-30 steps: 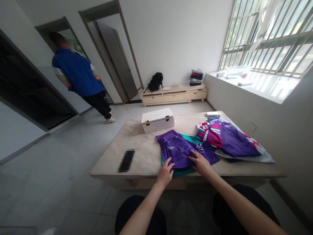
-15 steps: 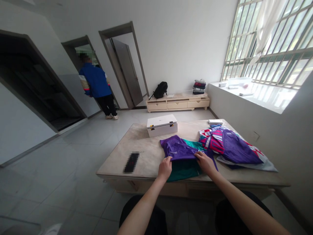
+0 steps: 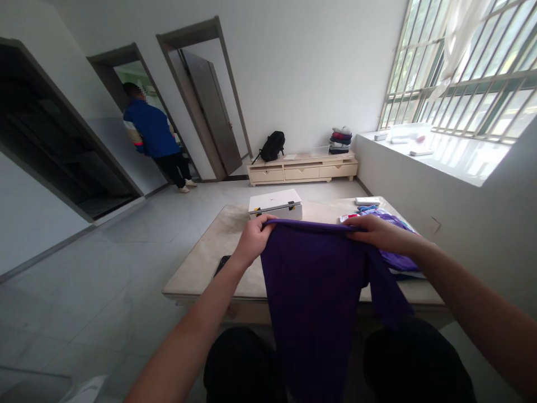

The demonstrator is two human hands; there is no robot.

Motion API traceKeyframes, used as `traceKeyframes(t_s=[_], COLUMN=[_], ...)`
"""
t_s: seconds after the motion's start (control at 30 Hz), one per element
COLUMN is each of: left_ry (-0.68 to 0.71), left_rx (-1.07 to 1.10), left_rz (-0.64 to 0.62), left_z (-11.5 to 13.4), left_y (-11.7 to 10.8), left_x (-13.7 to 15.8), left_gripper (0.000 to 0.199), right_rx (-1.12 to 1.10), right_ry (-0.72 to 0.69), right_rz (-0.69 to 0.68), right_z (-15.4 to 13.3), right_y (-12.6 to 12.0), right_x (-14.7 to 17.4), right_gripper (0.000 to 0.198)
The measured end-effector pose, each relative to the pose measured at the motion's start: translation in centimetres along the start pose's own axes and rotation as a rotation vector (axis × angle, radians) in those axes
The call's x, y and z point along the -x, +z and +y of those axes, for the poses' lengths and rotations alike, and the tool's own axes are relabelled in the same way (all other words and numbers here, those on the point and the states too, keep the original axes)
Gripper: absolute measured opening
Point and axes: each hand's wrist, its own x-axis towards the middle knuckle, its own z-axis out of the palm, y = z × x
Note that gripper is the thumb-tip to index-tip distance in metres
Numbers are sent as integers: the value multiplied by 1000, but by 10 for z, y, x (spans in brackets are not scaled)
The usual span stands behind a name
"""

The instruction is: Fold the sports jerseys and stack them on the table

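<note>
A dark purple jersey [image 3: 312, 280] hangs stretched in front of me, from above the table's front edge down between my knees. My left hand [image 3: 254, 238] grips one top corner with its fingers closed. At the other top corner my right hand [image 3: 373, 230] pinches the cloth. A sleeve dangles below my right hand. To the right, partly behind my right forearm, lies a pile of jerseys [image 3: 396, 258] on the table. The hanging jersey hides the middle of the tabletop.
On the pale table [image 3: 201, 263] are a white box [image 3: 274, 202] and a black phone-like object [image 3: 221, 263], partly covered by my left arm. Behind, a low cabinet [image 3: 302, 172] carries a black backpack [image 3: 272, 146] and folded clothes [image 3: 339, 140]. A person [image 3: 153, 131] stands by a doorway.
Both hands have lifted the purple jersey off the table, and it now hangs unfolded. My hands have moved up and farther apart. The green cloth is no longer visible.
</note>
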Motion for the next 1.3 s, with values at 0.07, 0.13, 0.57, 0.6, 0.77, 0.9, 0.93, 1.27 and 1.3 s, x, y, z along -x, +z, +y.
traceKeyframes(t_s=[0.07, 0.13, 0.57, 0.6, 0.77, 0.9, 0.93, 1.27, 1.3], left_ry=[-98, -175, -3, 30, 46, 14, -6, -454, -508], left_rx=[0, -60, -585, -650, -769, -766, -751, -36, 17], left_rz=[-25, -35, -306, -320, -300, -368, -382, -151, -110], left_z=[-30, -63, -239, -247, -265, -262, -259, -228, -226], left_y=[15, 35, 187, 192, 199, 195, 191, 86, 79], left_x=[-23, -45, 13, 26, 39, 33, 36, 152, 157], left_gripper=[29, 30, 56, 58, 61, 59, 59, 75, 80], right_rx=[-109, -112, 473, 527, 588, 564, 569, 464, 429], right_ry=[61, 159, 272, 240, 153, 157, 176, 686, 707], right_rz=[-100, -147, 217, 205, 239, 298, 331, 718, 708], right_z=[21, 51, 239, 253, 294, 285, 282, 286, 285], right_y=[-5, -3, 170, 182, 205, 200, 193, 59, 53], right_x=[-27, -61, -121, -115, -109, -108, -105, 17, 23], right_gripper=[38, 39, 57, 59, 61, 58, 57, 39, 34])
